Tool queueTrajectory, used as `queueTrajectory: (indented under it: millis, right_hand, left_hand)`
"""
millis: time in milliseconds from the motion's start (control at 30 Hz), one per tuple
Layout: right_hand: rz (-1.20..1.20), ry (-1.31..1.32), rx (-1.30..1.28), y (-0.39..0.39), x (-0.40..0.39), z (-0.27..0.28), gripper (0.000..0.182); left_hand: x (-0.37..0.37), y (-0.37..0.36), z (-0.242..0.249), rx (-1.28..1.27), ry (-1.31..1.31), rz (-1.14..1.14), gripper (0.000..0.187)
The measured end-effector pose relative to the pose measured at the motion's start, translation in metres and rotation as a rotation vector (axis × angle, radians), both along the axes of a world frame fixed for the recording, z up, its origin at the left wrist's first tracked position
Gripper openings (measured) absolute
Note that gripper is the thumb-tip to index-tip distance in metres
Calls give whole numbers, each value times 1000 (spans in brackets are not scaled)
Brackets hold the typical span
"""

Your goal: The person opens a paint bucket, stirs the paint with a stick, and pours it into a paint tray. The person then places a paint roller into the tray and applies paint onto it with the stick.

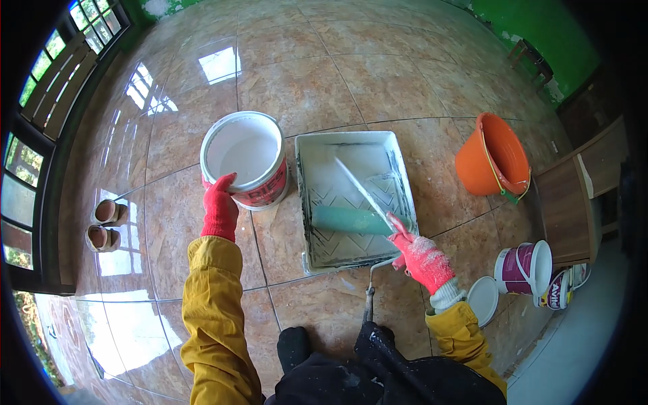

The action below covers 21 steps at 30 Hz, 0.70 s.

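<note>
In a red glove, my left hand (221,208) grips the near-left rim of a white paint bucket (263,194), thumb over the edge. The bucket stands upright on the tiles and has white paint inside. My right hand (425,262), also gloved in red, is closed on a thin white stick (361,187). The stick slants over the paint tray (305,233), its far end at the white paint. Across the tray lies a paint roller (344,219) with a green sleeve. Its frame and handle (369,305) reach over the near edge toward my feet.
An orange bucket (472,162) stands to the right. Beyond my right hand are a white lid (483,302), a purple-and-white pail (516,270) lying tilted, another paint can (559,289) and wooden furniture (567,209). Two small brown pots (104,211) sit at left by the windows.
</note>
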State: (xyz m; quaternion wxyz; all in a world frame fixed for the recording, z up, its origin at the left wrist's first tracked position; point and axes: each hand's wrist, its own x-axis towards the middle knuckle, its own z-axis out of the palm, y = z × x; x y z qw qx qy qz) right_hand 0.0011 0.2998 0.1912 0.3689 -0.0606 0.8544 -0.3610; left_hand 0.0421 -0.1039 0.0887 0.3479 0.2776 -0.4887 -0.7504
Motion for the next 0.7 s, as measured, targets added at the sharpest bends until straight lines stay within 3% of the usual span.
queueTrajectory:
  millis: [333, 433, 533, 700]
  right_hand:
    - [81, 13, -7, 21, 6, 21, 47]
    - [356, 245, 112, 42, 4, 21, 46]
    - [91, 104, 193, 30, 5, 44, 45]
    - [-50, 108, 148, 42, -6, 30, 47]
  left_hand:
    - [1, -4, -5, 1, 8, -24, 56]
    - [1, -5, -6, 11, 12, -31, 56]
    - [2, -5, -2, 72, 20, -59, 69]
    - [4, -5, -1, 52, -7, -56, 69]
